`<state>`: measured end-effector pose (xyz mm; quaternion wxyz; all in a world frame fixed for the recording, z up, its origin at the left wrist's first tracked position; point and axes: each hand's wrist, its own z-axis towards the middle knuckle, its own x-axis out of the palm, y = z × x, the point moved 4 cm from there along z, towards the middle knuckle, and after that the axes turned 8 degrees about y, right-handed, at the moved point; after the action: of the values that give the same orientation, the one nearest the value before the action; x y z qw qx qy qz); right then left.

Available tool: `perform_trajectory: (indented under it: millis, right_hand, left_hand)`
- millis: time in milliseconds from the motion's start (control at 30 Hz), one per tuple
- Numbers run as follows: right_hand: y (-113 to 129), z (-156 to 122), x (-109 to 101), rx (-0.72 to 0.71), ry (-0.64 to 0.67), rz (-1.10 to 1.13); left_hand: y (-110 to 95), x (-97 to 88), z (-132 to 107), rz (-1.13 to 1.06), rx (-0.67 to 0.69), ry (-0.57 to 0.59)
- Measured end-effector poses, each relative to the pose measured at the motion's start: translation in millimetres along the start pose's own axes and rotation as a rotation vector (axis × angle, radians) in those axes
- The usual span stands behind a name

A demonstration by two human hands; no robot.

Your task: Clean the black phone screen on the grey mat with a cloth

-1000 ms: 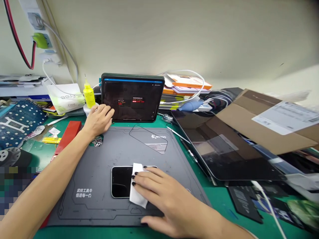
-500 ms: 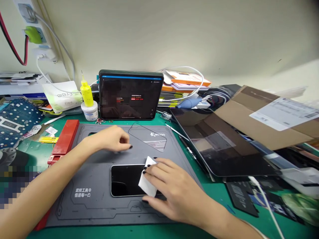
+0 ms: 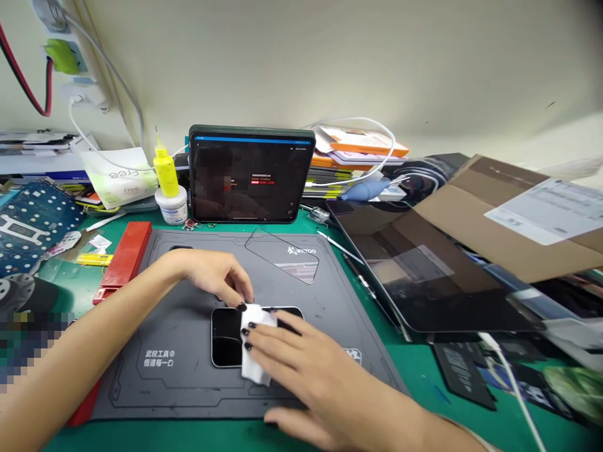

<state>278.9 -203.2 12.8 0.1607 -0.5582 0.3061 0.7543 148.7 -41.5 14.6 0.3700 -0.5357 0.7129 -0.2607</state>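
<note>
A black-screened smartphone [image 3: 226, 339] lies flat on the grey work mat [image 3: 188, 395]. My right hand [image 3: 311, 370] presses a white wipe [image 3: 257, 370] onto the phone's screen with its fingertips, and its thumb is spread toward the mat's front edge. The wipe crosses the middle of the phone. At the phone's far edge hovers or rests my left hand [image 3: 223, 276], fingers bent and slightly apart, its thumb tip beside the wipe's upper corner; whether it touches the phone I cannot tell. Farther back on the mat lies a clear, dark-rimmed glass screen protector [image 3: 282, 257].
A tablet [image 3: 249, 179] stands behind the mat, beside a yellow needle bottle [image 3: 164, 172] on a white jar [image 3: 172, 206]. A red tool [image 3: 127, 251] lies along the left. At right are a large dark glass panel [image 3: 400, 276], a pen-like tool [image 3: 360, 276] and a cardboard box [image 3: 494, 213].
My right hand has slid the wipe leftward across the screen. My left hand has moved toward me, down to the phone's far edge. The view has shifted slightly.
</note>
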Motion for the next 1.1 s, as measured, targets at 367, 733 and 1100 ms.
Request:
perform_trajectory:
  millis: [367, 733, 1100]
  right_hand:
    - [-3, -3, -6, 0.073, -0.048, -0.028]
    - [2, -4, -4, 0.022, -0.043, -0.057]
    - [-54, -22, -27, 0.307, 0.195, -0.165]
  left_hand:
    - [-51, 50.4, -9, 0.752, -0.493, -0.22]
    - [-41, 53.9, 1, 0.701, -0.573, -0.24]
    - [-33, 59.8, -19, 0.741, -0.514, -0.303]
